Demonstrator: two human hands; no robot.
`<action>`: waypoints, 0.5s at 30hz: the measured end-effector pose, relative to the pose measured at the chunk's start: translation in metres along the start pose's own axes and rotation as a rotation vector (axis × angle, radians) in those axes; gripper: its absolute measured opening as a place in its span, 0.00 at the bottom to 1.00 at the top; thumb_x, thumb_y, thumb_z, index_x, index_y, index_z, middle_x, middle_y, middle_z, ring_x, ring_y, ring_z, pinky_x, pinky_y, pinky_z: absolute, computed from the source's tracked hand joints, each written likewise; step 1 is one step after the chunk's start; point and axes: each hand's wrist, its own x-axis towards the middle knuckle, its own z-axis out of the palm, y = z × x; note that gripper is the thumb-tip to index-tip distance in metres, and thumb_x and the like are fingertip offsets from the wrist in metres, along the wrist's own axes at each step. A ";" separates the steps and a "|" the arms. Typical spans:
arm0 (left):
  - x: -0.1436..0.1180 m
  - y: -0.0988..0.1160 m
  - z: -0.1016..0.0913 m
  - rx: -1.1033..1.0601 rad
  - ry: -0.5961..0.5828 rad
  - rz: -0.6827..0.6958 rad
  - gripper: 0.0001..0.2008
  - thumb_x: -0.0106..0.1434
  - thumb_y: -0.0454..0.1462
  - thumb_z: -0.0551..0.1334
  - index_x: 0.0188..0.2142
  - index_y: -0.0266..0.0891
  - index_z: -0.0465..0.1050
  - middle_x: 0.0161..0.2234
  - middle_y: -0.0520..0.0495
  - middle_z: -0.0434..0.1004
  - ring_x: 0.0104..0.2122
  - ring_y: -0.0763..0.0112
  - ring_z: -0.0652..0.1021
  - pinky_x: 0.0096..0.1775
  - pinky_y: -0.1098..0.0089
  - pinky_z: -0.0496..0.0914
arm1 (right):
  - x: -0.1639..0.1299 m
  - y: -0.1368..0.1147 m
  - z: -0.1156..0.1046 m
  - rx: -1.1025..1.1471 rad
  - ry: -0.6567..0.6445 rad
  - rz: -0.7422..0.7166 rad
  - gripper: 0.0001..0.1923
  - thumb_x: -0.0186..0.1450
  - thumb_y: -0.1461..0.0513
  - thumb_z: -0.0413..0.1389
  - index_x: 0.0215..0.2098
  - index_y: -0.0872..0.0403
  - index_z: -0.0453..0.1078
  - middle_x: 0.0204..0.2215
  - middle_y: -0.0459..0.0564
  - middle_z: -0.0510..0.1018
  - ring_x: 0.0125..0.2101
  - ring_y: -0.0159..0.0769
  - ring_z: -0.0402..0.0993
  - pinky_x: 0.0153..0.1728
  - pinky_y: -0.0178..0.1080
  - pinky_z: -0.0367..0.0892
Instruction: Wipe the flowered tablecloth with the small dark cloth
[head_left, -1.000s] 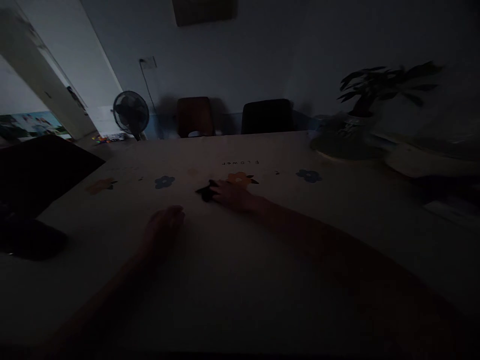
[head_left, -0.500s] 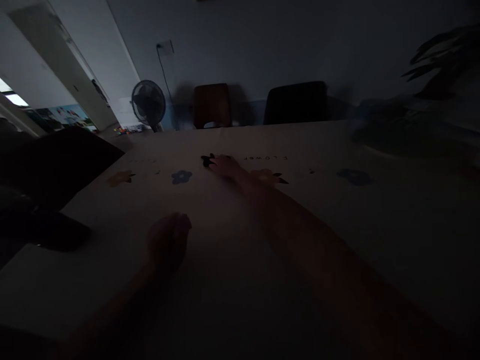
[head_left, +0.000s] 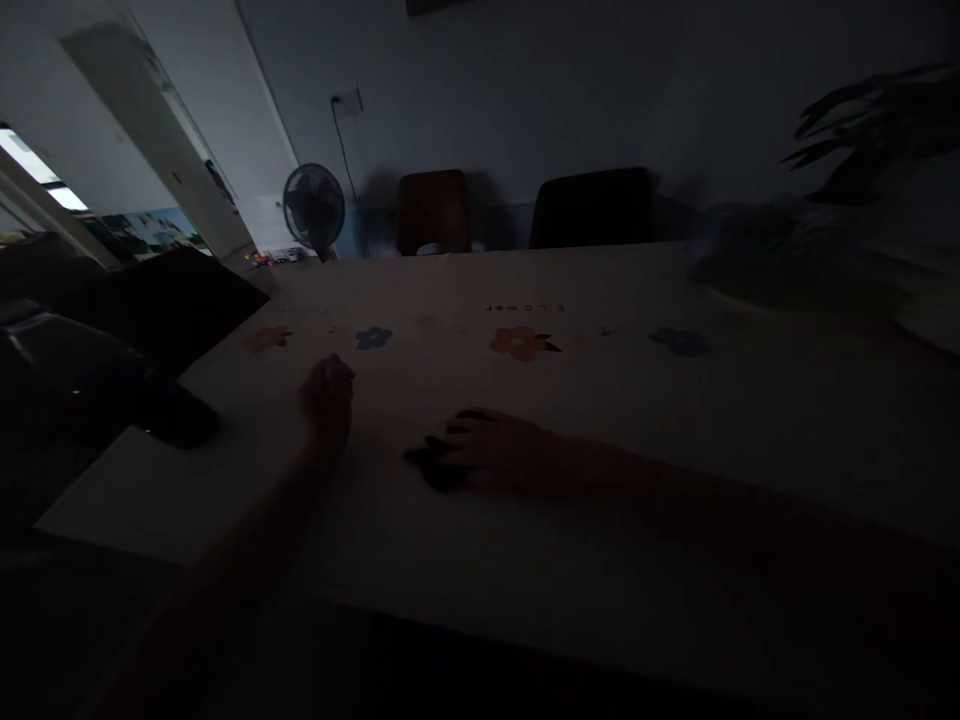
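Your right hand lay flat on the table, near its front edge, fingers spread over a small dark object at their tips; the light was too dim to tell whether you gripped it or only pressed on it. Your left hand rested toward the left edge, curled into a loose fist and holding nothing that showed. You seemed to be sliding the dark piece along the surface, and any further move would call for light, even pressure so it did not slip free. The tabletop looked smooth and matte, pale, printed with flat flower shapes. The dark piece looked thin, irregular and ragged-edged; its material could not be made out.
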 end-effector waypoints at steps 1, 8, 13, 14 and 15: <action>0.000 0.000 0.000 -0.032 0.014 -0.020 0.19 0.69 0.36 0.52 0.21 0.38 0.63 0.16 0.53 0.61 0.18 0.78 0.64 0.22 0.76 0.57 | -0.021 -0.007 0.000 0.013 0.006 -0.011 0.21 0.75 0.54 0.47 0.63 0.48 0.67 0.64 0.50 0.66 0.67 0.43 0.54 0.67 0.53 0.48; -0.003 0.008 -0.003 -0.174 0.061 0.042 0.19 0.69 0.40 0.53 0.21 0.38 0.64 0.16 0.53 0.63 0.17 0.80 0.65 0.21 0.77 0.58 | -0.141 -0.041 0.011 0.051 0.119 0.137 0.27 0.71 0.55 0.53 0.68 0.39 0.59 0.64 0.47 0.65 0.68 0.42 0.51 0.68 0.55 0.50; -0.001 0.022 -0.012 -0.223 0.180 0.181 0.21 0.70 0.41 0.53 0.21 0.38 0.65 0.15 0.53 0.62 0.17 0.79 0.65 0.22 0.77 0.59 | -0.123 -0.050 0.015 -0.042 0.062 0.178 0.31 0.69 0.51 0.57 0.69 0.36 0.56 0.66 0.48 0.62 0.68 0.48 0.51 0.66 0.60 0.51; 0.000 0.025 -0.013 -0.235 0.212 0.201 0.21 0.70 0.41 0.53 0.20 0.38 0.65 0.14 0.53 0.62 0.17 0.79 0.65 0.22 0.77 0.59 | -0.109 -0.049 0.013 -0.048 0.039 0.154 0.30 0.70 0.49 0.55 0.68 0.37 0.57 0.67 0.48 0.60 0.68 0.49 0.52 0.65 0.61 0.51; 0.000 0.028 -0.015 -0.244 0.238 0.215 0.21 0.70 0.41 0.53 0.20 0.38 0.64 0.14 0.53 0.62 0.17 0.79 0.65 0.22 0.76 0.59 | -0.091 -0.047 0.010 -0.044 0.017 0.123 0.29 0.71 0.48 0.54 0.68 0.39 0.58 0.67 0.49 0.59 0.68 0.49 0.52 0.65 0.61 0.51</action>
